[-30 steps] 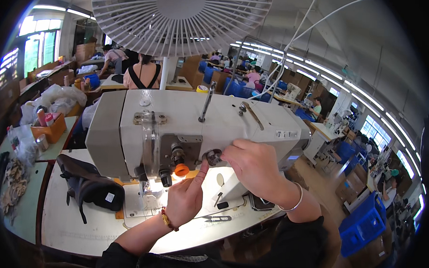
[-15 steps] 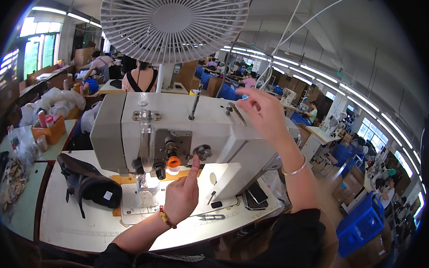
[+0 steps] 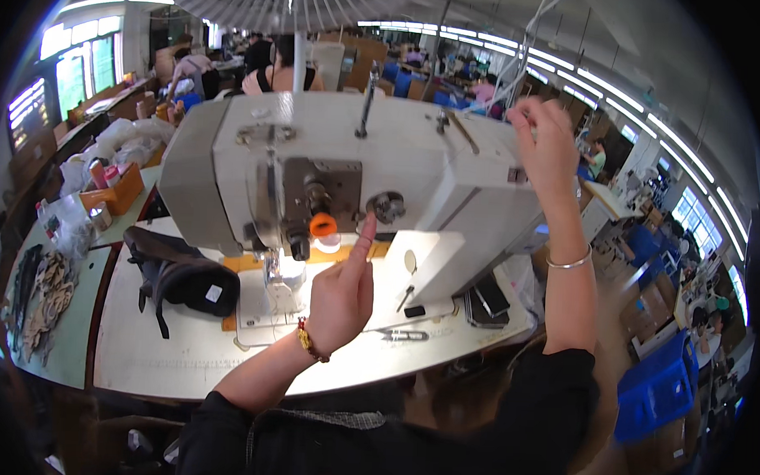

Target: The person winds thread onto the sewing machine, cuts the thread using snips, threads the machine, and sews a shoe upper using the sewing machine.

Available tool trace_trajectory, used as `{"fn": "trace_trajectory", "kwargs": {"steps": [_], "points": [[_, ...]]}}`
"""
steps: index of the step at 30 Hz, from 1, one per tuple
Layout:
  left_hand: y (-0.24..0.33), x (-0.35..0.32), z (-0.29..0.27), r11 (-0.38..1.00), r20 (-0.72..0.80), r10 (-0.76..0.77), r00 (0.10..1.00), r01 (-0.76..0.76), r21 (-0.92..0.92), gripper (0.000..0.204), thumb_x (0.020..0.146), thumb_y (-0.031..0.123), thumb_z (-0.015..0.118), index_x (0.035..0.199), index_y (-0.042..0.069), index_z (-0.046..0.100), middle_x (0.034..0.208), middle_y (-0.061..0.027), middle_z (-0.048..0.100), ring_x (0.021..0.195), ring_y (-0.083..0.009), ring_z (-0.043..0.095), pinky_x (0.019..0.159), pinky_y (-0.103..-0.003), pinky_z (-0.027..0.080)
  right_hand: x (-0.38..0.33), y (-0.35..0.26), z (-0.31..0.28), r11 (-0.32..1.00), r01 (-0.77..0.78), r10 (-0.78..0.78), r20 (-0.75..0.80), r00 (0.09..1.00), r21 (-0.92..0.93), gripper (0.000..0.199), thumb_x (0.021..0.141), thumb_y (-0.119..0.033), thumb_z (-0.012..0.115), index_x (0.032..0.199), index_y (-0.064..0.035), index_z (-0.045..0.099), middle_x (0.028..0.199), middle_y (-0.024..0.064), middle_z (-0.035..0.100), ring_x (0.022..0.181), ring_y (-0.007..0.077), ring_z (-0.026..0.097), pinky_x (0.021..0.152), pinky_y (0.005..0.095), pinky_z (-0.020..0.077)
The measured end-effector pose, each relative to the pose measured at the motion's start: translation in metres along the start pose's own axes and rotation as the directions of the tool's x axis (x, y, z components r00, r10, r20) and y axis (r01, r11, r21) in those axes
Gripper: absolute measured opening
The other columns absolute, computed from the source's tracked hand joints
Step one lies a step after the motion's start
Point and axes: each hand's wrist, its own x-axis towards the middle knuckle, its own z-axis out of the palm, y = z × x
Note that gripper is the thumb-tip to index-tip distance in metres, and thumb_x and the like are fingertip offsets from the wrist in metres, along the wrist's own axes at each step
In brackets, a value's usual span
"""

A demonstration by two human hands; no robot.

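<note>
A large grey-white sewing machine (image 3: 317,122) stands in front of me. My left hand (image 3: 343,301) has its index finger stretched up to a round metal tension knob (image 3: 387,207) on the machine's face, the tip at its lower edge. The other fingers fold toward the palm. My right hand (image 3: 549,147) is raised by the machine's upper right end, thumb and fingers curled together, slightly blurred. Anything as thin as thread between them cannot be made out. Left of the tension knob is an orange ring-shaped part (image 3: 323,225); below it, the needle area (image 3: 282,272) is brightly lit.
A dark fabric bag (image 3: 182,272) lies left on the white table (image 3: 158,368). Thread snips (image 3: 406,335) and a black stack (image 3: 486,302) lie right. A metal rod (image 3: 368,99) rises from the machine, beneath a fan (image 3: 263,3). A blue crate (image 3: 655,385) stands right; other people work farther back.
My right hand has moved right along the machine's top, its fingers now more drawn together. My left fingertip stays at the knob. The view has shifted, so the fan sits higher in it.
</note>
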Motion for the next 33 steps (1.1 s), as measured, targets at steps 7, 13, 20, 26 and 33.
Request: {"fn": "trace_trajectory", "kwargs": {"steps": [7, 13, 20, 26, 33], "points": [[0.004, -0.007, 0.005, 0.988, -0.130, -0.045, 0.990, 0.025, -0.155, 0.045, 0.090, -0.003, 0.049, 0.135, -0.003, 0.045, 0.059, -0.0020, 0.041, 0.048, -0.0108, 0.040, 0.049, -0.023, 0.035, -0.196, -0.075, -0.003, 0.859, 0.305, -0.330, -0.011, 0.944, 0.412, 0.017, 0.073, -0.005, 0.063, 0.089, -0.0034, 0.063, 0.079, 0.0069, 0.059, 0.073, 0.0239, 0.058, 0.067, 0.0361, 0.0482], [0.002, -0.020, 0.000, 0.692, 0.143, -0.349, 0.926, 0.358, -0.627, 0.018, 0.096, 0.005, 0.047, 0.110, -0.003, 0.056, 0.066, 0.0038, 0.047, 0.055, -0.0025, 0.038, 0.051, -0.018, 0.032, -0.345, -0.085, 0.073, 0.934, -0.057, -0.194, 0.635, 0.748, 0.354, 0.011, 0.079, -0.008, 0.054, 0.085, -0.0010, 0.060, 0.084, 0.0104, 0.053, 0.079, 0.0260, 0.055, 0.068, 0.0369, 0.0489], [0.001, -0.022, 0.001, 0.323, 0.394, -0.416, 0.820, 0.538, -0.779, 0.017, 0.098, 0.013, 0.050, 0.096, 0.000, 0.060, 0.075, -0.0035, 0.059, 0.057, -0.0046, 0.047, 0.055, -0.021, 0.045, -0.356, -0.083, 0.062, 0.945, 0.001, -0.199, 0.570, 0.797, 0.328, 0.012, 0.080, -0.007, 0.053, 0.088, 0.0007, 0.059, 0.090, 0.0112, 0.056, 0.087, 0.0255, 0.057, 0.069, 0.0373, 0.0506], [-0.017, -0.028, 0.017, 0.114, 0.586, -0.380, 0.716, 0.665, -0.739, 0.019, 0.097, 0.022, 0.054, 0.098, 0.005, 0.062, 0.086, -0.0008, 0.061, 0.067, -0.0034, 0.049, 0.068, -0.023, 0.048, -0.316, -0.040, 0.025, 0.969, -0.243, 0.146, 0.721, 0.678, 0.032, 0.009, 0.083, -0.007, 0.050, 0.091, -0.0058, 0.054, 0.080, 0.0124, 0.061, 0.073, 0.0335, 0.062, 0.064, 0.0420, 0.0490], [-0.022, -0.037, 0.030, 0.120, 0.615, -0.405, 0.676, 0.707, -0.697, 0.017, 0.098, 0.023, 0.053, 0.095, 0.008, 0.060, 0.078, 0.0032, 0.053, 0.070, -0.0045, 0.049, 0.071, -0.024, 0.045, -0.153, -0.077, -0.045, 0.845, -0.378, 0.141, 0.525, 0.839, 0.377, 0.018, 0.086, -0.014, 0.063, 0.102, -0.0061, 0.057, 0.083, 0.0099, 0.065, 0.069, 0.0272, 0.064, 0.058, 0.0346, 0.0482]]}}
